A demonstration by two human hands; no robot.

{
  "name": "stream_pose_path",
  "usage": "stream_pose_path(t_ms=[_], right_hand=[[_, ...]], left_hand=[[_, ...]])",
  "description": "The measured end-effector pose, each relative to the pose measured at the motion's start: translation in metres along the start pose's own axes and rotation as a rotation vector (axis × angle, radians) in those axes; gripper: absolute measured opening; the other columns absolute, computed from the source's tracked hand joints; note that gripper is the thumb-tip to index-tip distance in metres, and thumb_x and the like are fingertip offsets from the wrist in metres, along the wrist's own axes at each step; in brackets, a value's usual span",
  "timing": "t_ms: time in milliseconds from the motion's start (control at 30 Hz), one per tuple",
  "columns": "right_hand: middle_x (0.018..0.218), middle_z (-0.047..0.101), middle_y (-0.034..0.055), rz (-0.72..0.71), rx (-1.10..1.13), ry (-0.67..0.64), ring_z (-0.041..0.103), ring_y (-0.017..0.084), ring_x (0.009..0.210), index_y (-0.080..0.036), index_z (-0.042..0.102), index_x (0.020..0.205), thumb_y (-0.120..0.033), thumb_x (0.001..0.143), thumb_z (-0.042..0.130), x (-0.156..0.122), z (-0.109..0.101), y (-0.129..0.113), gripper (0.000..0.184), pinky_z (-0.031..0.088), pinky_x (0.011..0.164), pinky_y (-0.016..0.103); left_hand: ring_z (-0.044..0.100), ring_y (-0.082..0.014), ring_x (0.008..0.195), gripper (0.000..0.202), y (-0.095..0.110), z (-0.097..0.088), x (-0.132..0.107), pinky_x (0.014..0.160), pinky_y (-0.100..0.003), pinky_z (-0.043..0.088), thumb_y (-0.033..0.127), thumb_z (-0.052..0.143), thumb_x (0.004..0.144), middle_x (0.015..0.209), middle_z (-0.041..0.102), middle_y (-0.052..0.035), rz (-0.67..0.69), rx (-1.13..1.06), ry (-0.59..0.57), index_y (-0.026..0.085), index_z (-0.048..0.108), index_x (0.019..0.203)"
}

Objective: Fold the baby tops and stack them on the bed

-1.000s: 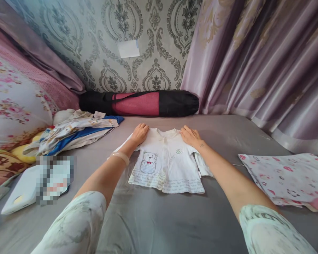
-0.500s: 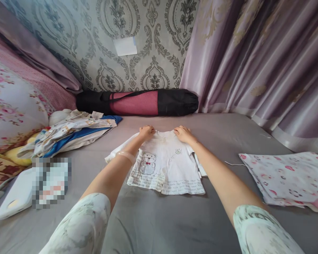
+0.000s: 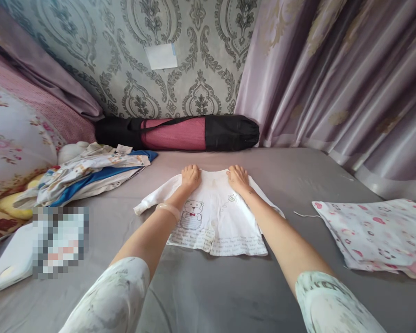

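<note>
A small white baby shirt with a bear print lies front up on the grey bed sheet, both sleeves spread out to the sides. My left hand rests on its left shoulder beside the collar, fingers curled over the top edge of the cloth. My right hand does the same on the right shoulder. Both forearms stretch over the shirt's sides, and a clear bangle sits on my left wrist.
A heap of blue and patterned clothes lies at the left by floral pillows. A black and pink rolled mat bag lies along the wall. A folded pink-print cloth lies at the right below the curtains. A white flat thing sits at the near left.
My hands moved in from the outer shoulders towards the collar and closed on the cloth. The sleeves, tucked before, now lie spread out on both sides.
</note>
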State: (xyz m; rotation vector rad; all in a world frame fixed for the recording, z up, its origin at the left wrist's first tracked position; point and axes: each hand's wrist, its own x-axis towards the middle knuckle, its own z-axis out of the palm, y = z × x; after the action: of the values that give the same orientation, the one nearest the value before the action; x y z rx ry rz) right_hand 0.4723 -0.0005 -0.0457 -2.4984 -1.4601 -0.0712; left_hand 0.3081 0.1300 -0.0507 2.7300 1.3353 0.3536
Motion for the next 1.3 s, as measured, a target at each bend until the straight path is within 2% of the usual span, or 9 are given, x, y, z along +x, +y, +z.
stream_pose_path(t_ms=[167, 333, 433, 533, 733, 900, 1067, 1167, 1300], right_hand=[[0.128, 0.058, 0.0149, -0.009, 0.043, -0.055, 0.049, 0.028, 0.120, -0.018, 0.059, 0.122, -0.029, 0.100, 0.039, 0.004, -0.007, 0.001, 0.032, 0.036, 0.099, 0.037], [0.124, 0.065, 0.0105, 0.035, 0.365, -0.109, 0.059, 0.018, 0.110, -0.016, 0.061, 0.121, -0.023, 0.099, 0.041, 0.002, -0.041, 0.033, 0.031, 0.042, 0.092, 0.025], [0.106, 0.072, 0.0077, 0.147, 0.419, -0.060, 0.064, 0.016, 0.094, -0.016, 0.067, 0.108, -0.024, 0.096, 0.047, -0.022, -0.062, 0.064, 0.025, 0.046, 0.080, 0.023], [0.093, 0.073, 0.0059, 0.217, 0.428, -0.137, 0.064, 0.015, 0.081, -0.016, 0.069, 0.100, -0.032, 0.091, 0.058, -0.061, -0.075, 0.092, 0.022, 0.047, 0.071, 0.022], [0.084, 0.070, 0.0028, 0.266, 0.473, -0.286, 0.063, 0.013, 0.071, -0.013, 0.061, 0.114, -0.036, 0.081, 0.073, -0.119, -0.073, 0.112, 0.042, 0.047, 0.064, 0.021], [0.095, 0.071, 0.0045, 0.238, 0.435, -0.279, 0.066, 0.017, 0.084, -0.017, 0.063, 0.113, -0.030, 0.074, 0.078, -0.125, -0.067, 0.105, 0.044, 0.048, 0.071, 0.023], [0.100, 0.071, 0.0057, 0.200, 0.463, -0.299, 0.065, 0.018, 0.087, -0.014, 0.063, 0.111, -0.015, 0.075, 0.071, -0.116, -0.069, 0.103, 0.037, 0.048, 0.073, 0.022], [0.106, 0.068, 0.0074, 0.110, 0.245, -0.245, 0.063, 0.019, 0.093, -0.016, 0.063, 0.114, -0.007, 0.080, 0.059, -0.118, -0.083, 0.097, 0.036, 0.046, 0.076, 0.024], [0.116, 0.059, 0.0159, -0.074, -0.299, 0.046, 0.052, 0.027, 0.108, -0.017, 0.062, 0.117, -0.005, 0.090, 0.042, -0.128, -0.103, 0.084, 0.035, 0.040, 0.087, 0.035]], left_hand=[[0.051, -0.0342, 0.115, 0.035, 0.006, -0.004, -0.001, 0.094, -0.044, 0.036, 0.017, 0.031, 0.095, 0.120, 0.058, -0.0236, 0.034, 0.109, -0.009, 0.007, 0.057, 0.116], [0.049, -0.0349, 0.116, 0.033, 0.027, -0.018, -0.008, 0.095, -0.045, 0.035, 0.016, 0.041, 0.091, 0.121, 0.056, -0.0221, 0.123, 0.127, 0.007, 0.009, 0.054, 0.121], [0.050, -0.0332, 0.116, 0.032, 0.050, -0.021, -0.016, 0.095, -0.045, 0.038, 0.022, 0.040, 0.094, 0.125, 0.057, -0.0187, 0.240, 0.058, -0.006, 0.013, 0.054, 0.122], [0.051, -0.0305, 0.118, 0.032, 0.075, -0.017, -0.023, 0.097, -0.044, 0.040, 0.022, 0.039, 0.095, 0.127, 0.057, -0.0154, 0.381, -0.050, -0.080, 0.016, 0.055, 0.123], [0.053, -0.0237, 0.124, 0.033, 0.116, 0.007, -0.036, 0.107, -0.036, 0.039, 0.014, 0.037, 0.095, 0.127, 0.060, -0.0172, 0.578, -0.221, -0.141, 0.011, 0.056, 0.122], [0.043, -0.0245, 0.136, 0.042, 0.128, 0.023, -0.046, 0.117, -0.041, 0.030, 0.023, 0.031, 0.099, 0.144, 0.051, -0.0156, 0.509, -0.259, -0.110, 0.011, 0.050, 0.135], [0.032, -0.0250, 0.144, 0.049, 0.131, 0.022, -0.050, 0.121, -0.041, 0.022, 0.030, 0.027, 0.101, 0.154, 0.042, -0.0097, 0.436, -0.169, -0.164, 0.014, 0.043, 0.145], [0.030, -0.0242, 0.145, 0.050, 0.132, 0.019, -0.051, 0.121, -0.040, 0.021, 0.031, 0.025, 0.101, 0.155, 0.040, -0.0082, 0.424, -0.141, -0.180, 0.016, 0.040, 0.147], [0.030, -0.0238, 0.145, 0.051, 0.132, 0.019, -0.052, 0.121, -0.039, 0.020, 0.032, 0.024, 0.102, 0.156, 0.039, -0.0080, 0.420, -0.145, -0.173, 0.015, 0.039, 0.148]])
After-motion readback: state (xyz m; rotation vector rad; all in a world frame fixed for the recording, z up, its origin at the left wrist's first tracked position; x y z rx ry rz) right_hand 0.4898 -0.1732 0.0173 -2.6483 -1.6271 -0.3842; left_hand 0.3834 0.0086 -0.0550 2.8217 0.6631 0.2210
